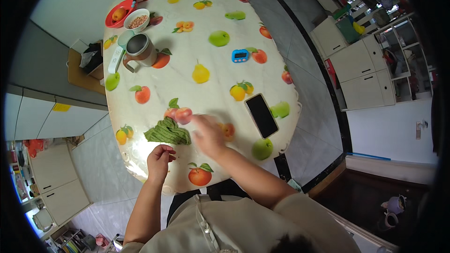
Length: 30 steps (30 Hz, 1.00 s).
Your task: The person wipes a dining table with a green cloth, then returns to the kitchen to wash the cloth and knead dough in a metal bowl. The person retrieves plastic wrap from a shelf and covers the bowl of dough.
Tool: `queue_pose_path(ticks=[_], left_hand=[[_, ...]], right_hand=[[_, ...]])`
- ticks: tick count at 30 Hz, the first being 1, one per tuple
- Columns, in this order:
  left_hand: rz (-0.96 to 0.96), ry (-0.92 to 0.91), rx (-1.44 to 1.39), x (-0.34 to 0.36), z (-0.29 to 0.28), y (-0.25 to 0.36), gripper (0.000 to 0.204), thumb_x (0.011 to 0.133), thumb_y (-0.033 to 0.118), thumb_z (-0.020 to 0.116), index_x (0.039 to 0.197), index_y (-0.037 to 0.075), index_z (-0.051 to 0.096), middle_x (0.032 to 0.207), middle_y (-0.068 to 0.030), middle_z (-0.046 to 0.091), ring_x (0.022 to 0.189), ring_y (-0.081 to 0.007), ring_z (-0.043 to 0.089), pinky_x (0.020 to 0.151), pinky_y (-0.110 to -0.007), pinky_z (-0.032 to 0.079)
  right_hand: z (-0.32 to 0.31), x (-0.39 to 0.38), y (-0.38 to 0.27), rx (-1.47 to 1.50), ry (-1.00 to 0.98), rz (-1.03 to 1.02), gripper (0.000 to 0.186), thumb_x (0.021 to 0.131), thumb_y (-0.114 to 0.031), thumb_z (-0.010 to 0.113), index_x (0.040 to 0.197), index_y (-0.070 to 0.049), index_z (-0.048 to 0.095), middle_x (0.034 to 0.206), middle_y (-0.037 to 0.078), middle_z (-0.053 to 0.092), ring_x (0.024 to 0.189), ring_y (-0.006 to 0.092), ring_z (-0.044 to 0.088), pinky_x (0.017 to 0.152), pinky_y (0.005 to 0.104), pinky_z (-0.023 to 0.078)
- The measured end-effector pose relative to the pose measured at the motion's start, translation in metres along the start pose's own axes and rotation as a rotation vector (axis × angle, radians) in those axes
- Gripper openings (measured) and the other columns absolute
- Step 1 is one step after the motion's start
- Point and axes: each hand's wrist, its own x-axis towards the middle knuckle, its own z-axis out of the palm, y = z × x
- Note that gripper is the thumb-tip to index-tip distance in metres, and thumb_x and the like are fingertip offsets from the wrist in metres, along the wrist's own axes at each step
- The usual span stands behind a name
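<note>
Green cloth: a crumpled, ribbed green cloth (168, 132) lies left of the lower centre of the frame, on the pale table cover printed with colourful fruit (187, 93).
Left hand: the person's bare left hand (160, 159) is just below the cloth, fingers curled; whether they are closed on anything cannot be told.
Right hand: the bare right hand (209, 137) is just right of the cloth, over the cover, blurred and reaching toward the upper left; whether its fingertips are together or apart cannot be told.
Phone: a flat rectangular phone with a dark screen (261, 115) lies right of the right hand, tilted.
Timer: a small bright-blue device with a dark display (240, 55) sits right of the upper centre.
Mug: a metallic cup with a brown handle and dark lid (141, 50) stands at upper left.
Bowls: above the mug, a round white bowl of small brownish pieces (137, 20) stands beside a red plastic dish holding round fruit (114, 24).
</note>
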Motion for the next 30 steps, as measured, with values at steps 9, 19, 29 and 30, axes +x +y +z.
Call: queue_pose_path(ticks=[9, 19, 29, 30], left_hand=[[0.396, 0.182, 1.033, 0.036, 0.0, -0.015, 0.056, 0.081, 0.019, 0.067, 0.129, 0.0, 0.046, 0.138, -0.0206, 0.039, 0.128, -0.039, 0.036, 0.106, -0.043, 0.035], [0.252, 0.255, 1.31, 0.04, 0.051, -0.002, 0.056, 0.092, 0.037, 0.049, 0.136, 0.002, 0.044, 0.145, -0.0183, 0.037, 0.136, -0.0347, 0.03, 0.112, -0.048, 0.024], [0.258, 0.595, 1.17, 0.145, 0.117, -0.008, 0.062, 0.095, 0.035, 0.044, 0.143, -0.002, 0.031, 0.151, -0.0189, 0.027, 0.142, -0.0357, 0.02, 0.115, -0.047, 0.016], [0.286, 0.607, 1.136, 0.155, 0.132, -0.004, 0.061, 0.095, 0.034, 0.044, 0.143, -0.002, 0.031, 0.151, -0.0192, 0.028, 0.141, -0.0361, 0.02, 0.115, -0.047, 0.016]], right_hand=[[-0.145, -0.045, 0.069, -0.778, -0.133, 0.902, 0.098, 0.072, -0.042, 0.076, 0.146, -0.004, 0.023, 0.151, 0.015, 0.027, 0.139, 0.0314, 0.026, 0.111, 0.0497, 0.023], [-0.182, -0.034, 0.113, -0.302, -0.184, 0.928, 0.061, 0.068, -0.029, 0.077, 0.115, 0.001, 0.053, 0.109, 0.016, 0.058, 0.108, 0.0308, 0.054, 0.095, 0.0363, 0.043], [-0.293, 0.133, 0.181, 0.896, 0.03, 0.919, 0.017, 0.084, -0.022, 0.068, 0.09, -0.007, 0.06, 0.078, 0.001, 0.057, 0.071, 0.0148, 0.055, 0.066, 0.0308, 0.047], [-0.304, 0.174, 0.201, 0.839, -0.043, 0.912, 0.02, 0.083, -0.022, 0.069, 0.091, -0.006, 0.061, 0.079, 0.001, 0.058, 0.071, 0.0148, 0.057, 0.066, 0.0307, 0.047]])
